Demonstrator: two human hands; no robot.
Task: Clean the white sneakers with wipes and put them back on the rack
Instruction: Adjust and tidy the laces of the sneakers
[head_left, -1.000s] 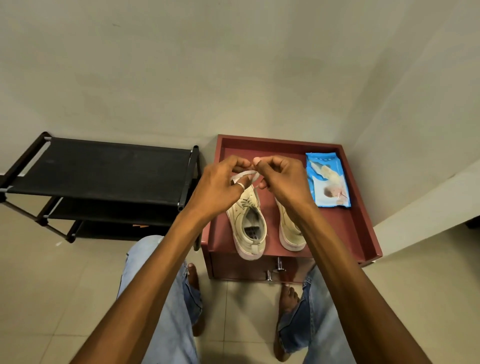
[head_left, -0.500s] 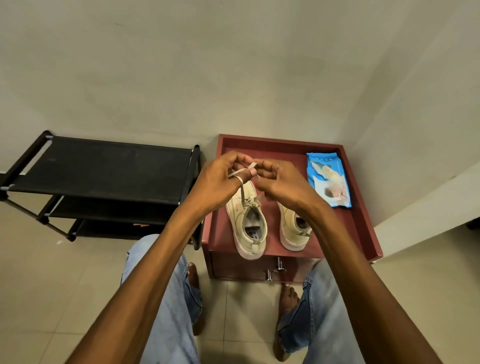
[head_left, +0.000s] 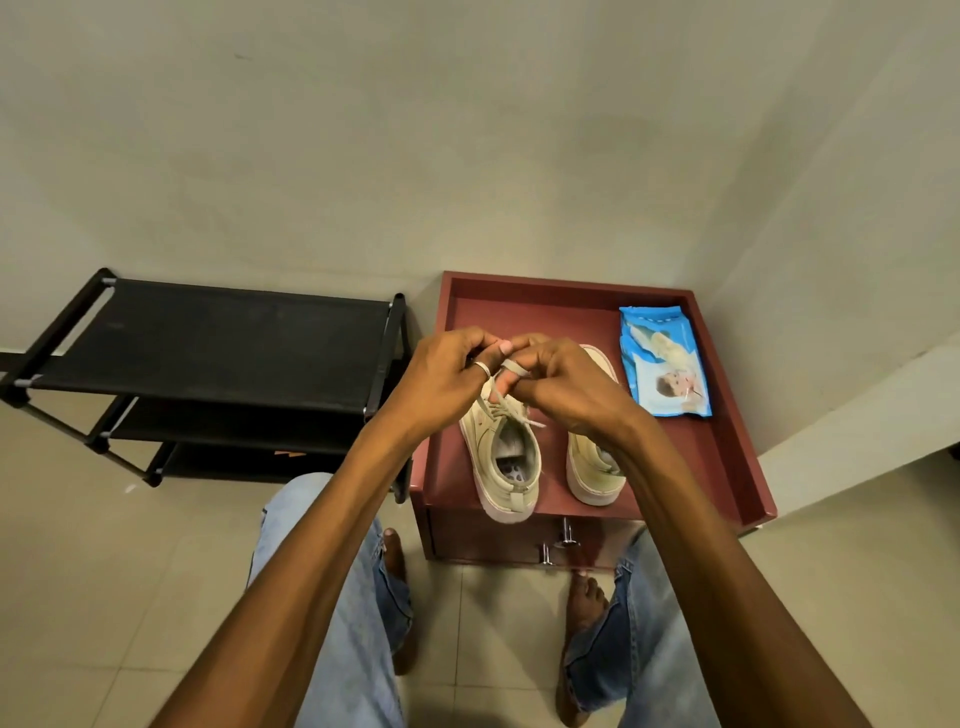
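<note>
My left hand (head_left: 441, 382) and right hand (head_left: 569, 389) both pinch the lace (head_left: 519, 415) of the sneaker (head_left: 506, 462) at centre frame. I judge this is lace work, and the next move needs a steady pull.

Two white sneakers (head_left: 501, 467), one blue wipes pack (head_left: 662, 364), one black rack (head_left: 208, 338), one red cabinet (head_left: 545, 317), two hands (head_left: 441, 374).

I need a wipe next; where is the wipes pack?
Head view: the wipes pack lies on the red cabinet top, toward its far right corner, just right of the right-hand sneaker.

Maroon drawer table (head_left: 524, 312), tiled floor (head_left: 130, 571)
</note>
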